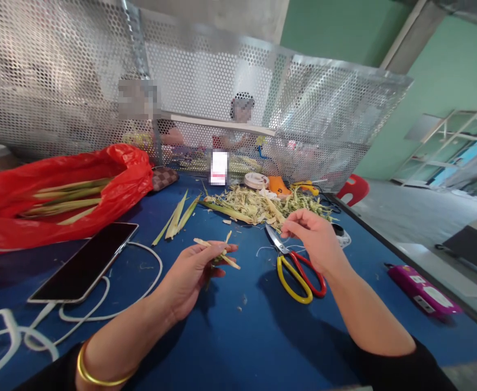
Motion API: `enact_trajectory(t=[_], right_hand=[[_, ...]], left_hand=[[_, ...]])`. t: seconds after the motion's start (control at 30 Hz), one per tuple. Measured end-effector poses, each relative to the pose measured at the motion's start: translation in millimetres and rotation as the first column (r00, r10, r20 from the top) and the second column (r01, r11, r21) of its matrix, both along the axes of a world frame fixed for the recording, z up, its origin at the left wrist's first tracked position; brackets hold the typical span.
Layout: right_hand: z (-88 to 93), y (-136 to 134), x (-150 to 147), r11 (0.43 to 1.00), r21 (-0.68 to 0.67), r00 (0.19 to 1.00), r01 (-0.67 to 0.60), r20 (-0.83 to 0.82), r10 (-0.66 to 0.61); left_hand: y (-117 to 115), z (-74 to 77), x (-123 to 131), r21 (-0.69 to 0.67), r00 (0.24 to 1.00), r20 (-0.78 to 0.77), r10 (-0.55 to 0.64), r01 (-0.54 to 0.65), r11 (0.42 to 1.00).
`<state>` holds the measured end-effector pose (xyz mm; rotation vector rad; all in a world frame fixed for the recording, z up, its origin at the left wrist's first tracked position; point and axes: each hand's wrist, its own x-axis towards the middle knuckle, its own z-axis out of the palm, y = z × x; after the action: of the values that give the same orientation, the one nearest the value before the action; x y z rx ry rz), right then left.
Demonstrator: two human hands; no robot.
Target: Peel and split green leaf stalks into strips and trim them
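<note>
My left hand [198,266] is closed on a small bundle of crossed pale leaf strips [229,262], held above the blue table [238,347]. My right hand [312,233] hovers over the scissors [283,250], its thumb and fingertips pinched together; whatever is between them is too fine to make out. Those scissors lie partly open on the table, with one yellow and one red handle. A thin white thread [262,248] runs beside the blades. Just beyond my right hand is a heap of leaf scraps [242,200]. Several longer green-yellow leaf pieces [177,217] lie farther left.
At left are a red plastic bag [128,163] of leaf strips and a phone [86,263] on a white cable. A lit phone [219,167], a tape roll [256,180] and a perforated metal screen [209,65] stand behind. A purple case [424,290] lies right. People sit beyond the screen.
</note>
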<state>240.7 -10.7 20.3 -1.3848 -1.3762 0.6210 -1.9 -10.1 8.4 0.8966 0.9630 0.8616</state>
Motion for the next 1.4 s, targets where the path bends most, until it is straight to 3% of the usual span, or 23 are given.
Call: enact_trajectory(t=[0.13,0.27,0.4,0.53,0.7,0.8,0.97,1.1,1.27,1.4], right_hand=[[29.2,-7,-19,0.982,-0.075,0.969,-0.174,-0.194,0.156],[53.6,-5,-44,0.943,-0.105,0.929,-0.315,-0.238,0.283],[62.3,3,-60,0.929,-0.027,0.908,-0.369,-0.226,0.354],[48.9,11,-58,0.951,0.012,0.929,-0.309,-0.209,0.305],[20.7,24,-40,0.989,0.035,0.972,-0.141,-0.184,0.145],[11.2,31,-31,0.990,-0.010,0.979,-0.143,-0.149,0.140],[4.1,30,-28,0.980,-0.103,0.974,-0.172,0.132,0.185],[1.5,20,-36,0.985,0.024,0.917,-0.173,0.369,0.152],[-3.1,5,-62,0.918,-0.041,0.911,-0.394,0.115,0.396],[-9.6,-1,-75,0.912,-0.066,0.910,-0.404,0.072,0.408]], left_hand=[[4,11.0,1,-0.025,0.998,0.053,-0.019,0.020,0.999],[7,18.5,2,-0.056,0.984,0.158,-0.088,0.097,0.994],[6,14.7,0,-0.075,0.963,0.231,-0.136,0.157,0.985],[2,8.1,-4,-0.096,0.982,0.171,-0.080,0.097,0.991],[3,3.5,-5,-0.122,0.994,0.106,-0.015,0.028,0.992],[5,2.6,-5,-0.096,0.997,0.081,-0.018,0.026,0.995],[4,0.6,-5,-0.012,1.000,0.003,-0.028,0.028,1.000],[2,0.0,-3,0.019,0.999,-0.045,-0.017,0.018,1.000],[-1,0.5,0,0.003,0.997,-0.051,-0.051,0.051,0.999],[-3,-0.6,2,-0.007,0.996,-0.056,-0.076,0.076,0.997]])
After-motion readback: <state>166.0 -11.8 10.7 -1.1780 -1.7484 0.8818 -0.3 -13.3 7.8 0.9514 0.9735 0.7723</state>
